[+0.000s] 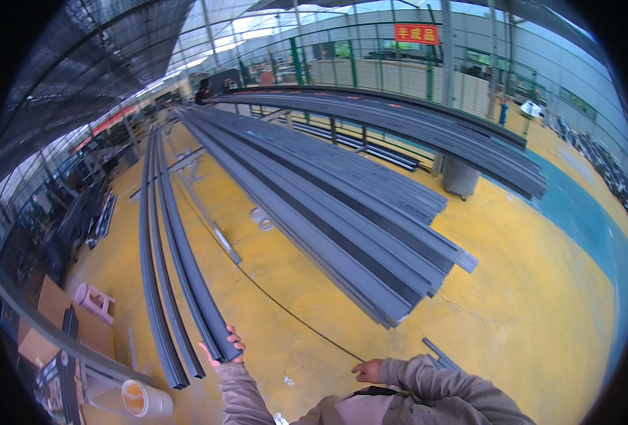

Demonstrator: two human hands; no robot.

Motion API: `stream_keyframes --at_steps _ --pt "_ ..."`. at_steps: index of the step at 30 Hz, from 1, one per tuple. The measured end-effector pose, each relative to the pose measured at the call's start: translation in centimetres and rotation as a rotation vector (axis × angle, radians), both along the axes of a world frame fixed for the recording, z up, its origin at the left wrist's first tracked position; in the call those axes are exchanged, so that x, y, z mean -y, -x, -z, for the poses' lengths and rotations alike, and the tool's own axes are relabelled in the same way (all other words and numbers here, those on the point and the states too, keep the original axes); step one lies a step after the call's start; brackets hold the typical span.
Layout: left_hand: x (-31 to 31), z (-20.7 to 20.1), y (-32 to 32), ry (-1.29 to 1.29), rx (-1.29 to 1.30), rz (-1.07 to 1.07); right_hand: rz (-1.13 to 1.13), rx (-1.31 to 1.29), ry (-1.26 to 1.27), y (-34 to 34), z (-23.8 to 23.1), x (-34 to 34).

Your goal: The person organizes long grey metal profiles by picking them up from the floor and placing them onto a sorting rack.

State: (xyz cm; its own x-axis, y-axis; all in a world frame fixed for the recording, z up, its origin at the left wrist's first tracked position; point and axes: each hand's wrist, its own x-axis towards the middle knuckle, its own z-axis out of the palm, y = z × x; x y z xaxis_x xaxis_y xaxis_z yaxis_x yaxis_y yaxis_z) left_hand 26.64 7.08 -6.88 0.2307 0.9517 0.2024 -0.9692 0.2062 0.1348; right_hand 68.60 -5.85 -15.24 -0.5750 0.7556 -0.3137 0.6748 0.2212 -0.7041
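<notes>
The person's left hand (235,338) grips the near end of a long dark grey profile (199,301), fingers wrapped up around one side and thumb at the other. That profile runs away up the left side of the yellow floor (534,297), and a metal support (186,161) shows near its far part. Two narrower profiles (156,304) (171,304) lie just to its left, near ends apart from the hand.

The right hand (369,370) is low in front of the body, fingers curled; I can't tell whether they hold the thin dark line (293,314) that meets them. A broad stack of grey profiles (314,219) stretches ahead, its uneven near edge beyond that hand. Farther right, a rack bears more dark lengths (413,127). At the floor's lower left stand a white bucket (159,404) and, farther off, a pink stool (96,303).
</notes>
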Motion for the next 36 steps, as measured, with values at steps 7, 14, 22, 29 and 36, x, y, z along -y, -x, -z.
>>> stream_keyframes --at_steps 7,14,22,29,36 --pt "5.7 -6.4 -7.8 0.13 -0.133 0.001 0.192 -0.507 0.203 9.6 -14.6 -6.0" --pt "14.5 -4.1 -14.5 0.017 -0.841 0.21 0.181 -0.736 0.574 9.9 -15.1 -3.0" --pt "13.6 -6.4 -11.9 -0.164 -1.725 0.521 0.179 -0.518 0.563 10.9 -18.8 -0.1" --pt "6.9 -12.6 0.6 0.065 -2.128 -1.025 0.395 -0.647 0.569 9.5 -14.0 0.8" --pt "0.3 -6.8 7.2 0.525 -2.519 -0.61 0.478 -0.723 0.719 10.6 -10.6 -1.4"
